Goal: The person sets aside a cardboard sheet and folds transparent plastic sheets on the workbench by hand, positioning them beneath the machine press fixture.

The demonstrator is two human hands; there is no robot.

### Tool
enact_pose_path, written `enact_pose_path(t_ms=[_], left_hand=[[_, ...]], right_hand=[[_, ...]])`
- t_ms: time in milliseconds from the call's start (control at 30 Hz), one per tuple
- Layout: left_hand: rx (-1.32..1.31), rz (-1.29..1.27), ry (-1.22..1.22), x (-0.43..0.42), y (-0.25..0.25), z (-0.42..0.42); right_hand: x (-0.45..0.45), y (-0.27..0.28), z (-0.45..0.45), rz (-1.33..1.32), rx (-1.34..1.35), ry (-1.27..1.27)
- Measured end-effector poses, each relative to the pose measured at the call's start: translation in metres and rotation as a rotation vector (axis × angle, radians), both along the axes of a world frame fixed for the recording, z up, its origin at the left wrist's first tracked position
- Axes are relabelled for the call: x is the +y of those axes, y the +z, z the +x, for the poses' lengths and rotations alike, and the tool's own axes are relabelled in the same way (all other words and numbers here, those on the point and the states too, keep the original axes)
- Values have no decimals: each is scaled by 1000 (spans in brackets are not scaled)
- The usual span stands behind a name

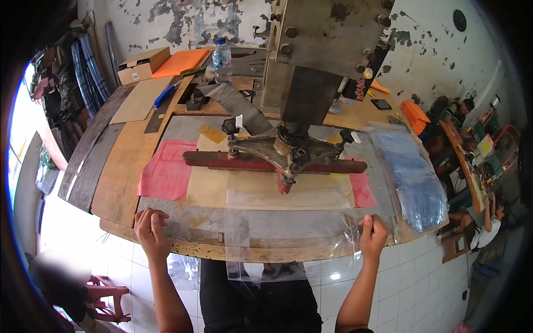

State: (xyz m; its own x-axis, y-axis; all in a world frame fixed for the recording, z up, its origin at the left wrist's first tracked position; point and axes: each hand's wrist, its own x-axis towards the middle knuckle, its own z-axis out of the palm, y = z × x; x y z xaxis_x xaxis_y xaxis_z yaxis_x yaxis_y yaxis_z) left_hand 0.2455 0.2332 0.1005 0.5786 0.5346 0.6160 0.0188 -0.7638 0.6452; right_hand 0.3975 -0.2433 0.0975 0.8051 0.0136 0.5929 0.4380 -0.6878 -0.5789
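A clear plastic sheet [277,252] lies over the front of the press bed and hangs past the wooden table edge. My right hand [373,236] is closed at the sheet's right edge, thumb and fingers pinched together. On the left, my left hand [151,233] is curled above the table's front edge, apart from the visible left edge of the sheet; whether it holds anything is hidden. Ahead of both hands, the press head with its red bar [272,164] stands over a cream sheet [214,191] and a red sheet [166,172].
At the right lies a stack of clear bluish plastic sheets [413,177]. A water bottle [221,61], cardboard box [143,65], orange folder [180,63] and blue cutter [165,95] sit at the back. A red stool [105,297] stands lower left. People sit at far right.
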Motion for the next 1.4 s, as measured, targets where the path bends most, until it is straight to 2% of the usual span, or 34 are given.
enact_pose_path(t_ms=[1200, 1267, 1300, 1367, 1400], left_hand=[[-26, -34, -15, 1, 3, -4], [-27, -43, -3, 1, 3, -6], [-30, -54, -10, 1, 4, -5], [-34, -48, -20, 2, 4, -5], [-19, -43, -22, 3, 4, -5]], right_hand=[[0, 2, 3, -42, 1, 26], [0, 4, 8, 135, 218, 44], [2, 4, 12, 132, 211, 52], [13, 16, 19, 302, 355, 169], [15, 22, 23, 301, 445, 190]])
